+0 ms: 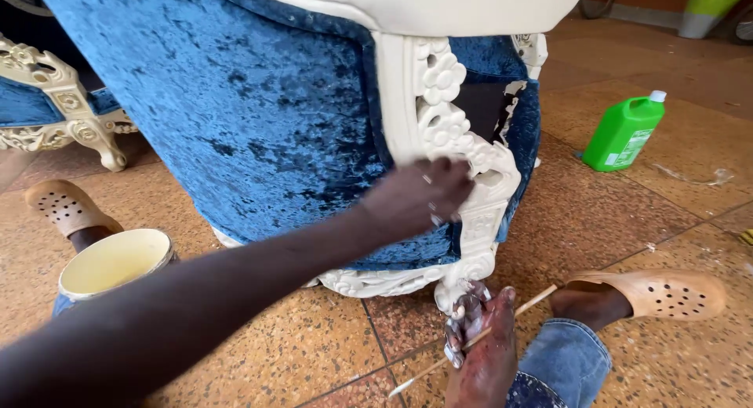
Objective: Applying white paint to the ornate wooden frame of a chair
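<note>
Far left: second carved chair frame (59, 102), cream-gold, blue upholstery, well apart from the work. Near left: cream paint tin (115, 260) on the tiled floor (314, 353), beside a tan perforated clog (67, 206).

Centre: blue velvet chair (243, 118) with a cream carved front leg (471, 212). Leg's long axis runs near-vertical, foot touching the floor.

Left hand (416, 198) reaches in from the near left, fingers spread flat and pressed against the velvet and the carved trim partway up the leg. Bracing, not gripping anything.

Right hand (480, 353) sits directly below, near edge of view, paint-smeared, fingers clenched round a thin brush (471, 341). Brush handle runs diagonally, low-left to up-right. Bristle end not discernible.

Key relation: leg foot lies just above and far of the right fingers, touching or nearly so. Right hand is the nearer one to the foot; left hand is higher up the same leg.

Right: other clog (655, 292) on the right foot, denim cuff (565, 361) beside it. Far right: green plastic bottle (625, 131), white cap, standing well apart.
</note>
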